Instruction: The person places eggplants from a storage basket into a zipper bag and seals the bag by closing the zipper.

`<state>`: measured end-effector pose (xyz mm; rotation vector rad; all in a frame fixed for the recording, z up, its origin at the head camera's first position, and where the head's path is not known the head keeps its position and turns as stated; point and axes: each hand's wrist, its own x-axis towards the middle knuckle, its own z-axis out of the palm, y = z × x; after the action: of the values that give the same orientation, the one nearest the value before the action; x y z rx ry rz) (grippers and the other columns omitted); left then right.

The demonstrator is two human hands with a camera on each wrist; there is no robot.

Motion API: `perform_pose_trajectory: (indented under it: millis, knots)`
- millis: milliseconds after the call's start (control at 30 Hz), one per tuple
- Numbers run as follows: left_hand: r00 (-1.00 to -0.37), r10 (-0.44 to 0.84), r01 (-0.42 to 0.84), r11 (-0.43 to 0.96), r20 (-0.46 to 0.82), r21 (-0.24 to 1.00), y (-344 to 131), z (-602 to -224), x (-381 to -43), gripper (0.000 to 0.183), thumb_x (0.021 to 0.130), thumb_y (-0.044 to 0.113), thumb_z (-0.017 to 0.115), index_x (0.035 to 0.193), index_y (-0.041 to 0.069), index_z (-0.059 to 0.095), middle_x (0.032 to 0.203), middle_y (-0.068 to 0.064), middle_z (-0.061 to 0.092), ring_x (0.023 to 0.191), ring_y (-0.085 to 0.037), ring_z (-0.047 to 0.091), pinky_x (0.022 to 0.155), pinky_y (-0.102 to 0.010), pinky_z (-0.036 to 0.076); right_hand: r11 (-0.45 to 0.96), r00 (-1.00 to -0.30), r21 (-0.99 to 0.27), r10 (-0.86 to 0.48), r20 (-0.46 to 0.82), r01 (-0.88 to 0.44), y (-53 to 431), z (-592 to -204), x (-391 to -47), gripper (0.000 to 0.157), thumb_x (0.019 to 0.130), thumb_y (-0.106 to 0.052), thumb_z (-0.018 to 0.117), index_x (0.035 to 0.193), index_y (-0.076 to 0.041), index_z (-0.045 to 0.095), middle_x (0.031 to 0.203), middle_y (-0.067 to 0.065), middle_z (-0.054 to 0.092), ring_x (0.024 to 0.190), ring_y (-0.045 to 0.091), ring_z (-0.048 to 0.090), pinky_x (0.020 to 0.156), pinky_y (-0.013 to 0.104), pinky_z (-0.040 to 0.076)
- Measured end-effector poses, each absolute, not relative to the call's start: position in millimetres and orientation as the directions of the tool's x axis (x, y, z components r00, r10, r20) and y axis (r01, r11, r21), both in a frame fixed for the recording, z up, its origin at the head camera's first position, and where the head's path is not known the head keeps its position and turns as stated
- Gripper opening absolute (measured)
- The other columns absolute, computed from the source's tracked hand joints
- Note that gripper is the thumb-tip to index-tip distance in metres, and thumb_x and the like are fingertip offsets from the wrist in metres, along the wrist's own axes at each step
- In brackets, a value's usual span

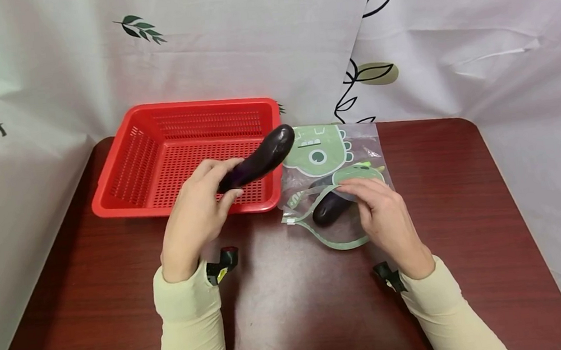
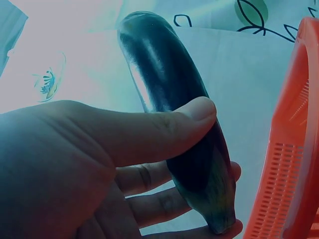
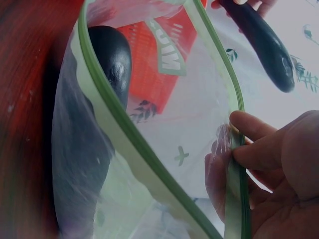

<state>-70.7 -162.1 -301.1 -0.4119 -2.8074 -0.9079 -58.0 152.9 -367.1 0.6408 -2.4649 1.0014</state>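
Observation:
My left hand (image 1: 195, 214) grips a dark purple eggplant (image 1: 263, 157) by its stem half, holding it up over the right side of the red basket. In the left wrist view the thumb crosses the eggplant (image 2: 164, 64) and the fingers curl behind it. With my right hand (image 1: 386, 215) I pinch the upper rim of a clear zip bag (image 1: 348, 244) printed with green cartoon shapes. The bag's mouth gapes towards me. Inside it lies another eggplant (image 1: 331, 208), partly covered by the print and the raised film; the right wrist view shows its rounded end (image 3: 112, 62) just within the opening.
A red perforated plastic basket (image 1: 103, 206) stands at the back left, beside the bag. Under everything is a dark reddish wooden table (image 1: 294, 320). White cloth with leaf prints (image 1: 247, 37) hangs behind and at both sides.

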Motion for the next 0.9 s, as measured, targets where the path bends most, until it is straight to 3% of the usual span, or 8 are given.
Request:
perform_pose_trajectory:
  millis: [900]
  knots:
    - [-0.888, 0.357, 0.457, 0.756, 0.289, 0.469, -137.9, -292.7, -51.3, 0.051, 0.086, 0.007, 0.078, 0.134, 0.016, 0.063, 0.116, -0.004, 0.060, 0.091, -0.024, 0.063, 0.077, -0.040, 0.052, 0.628, -0.800, -0.535, -0.256, 0.543, -0.565, 154.4, -366.2, -59.5, 0.039, 0.088, 0.018, 0.054, 0.110, -0.006, 0.076, 0.114, 0.003, 0.073, 0.110, 0.023, 0.065, 0.096, 0.036, 0.047]
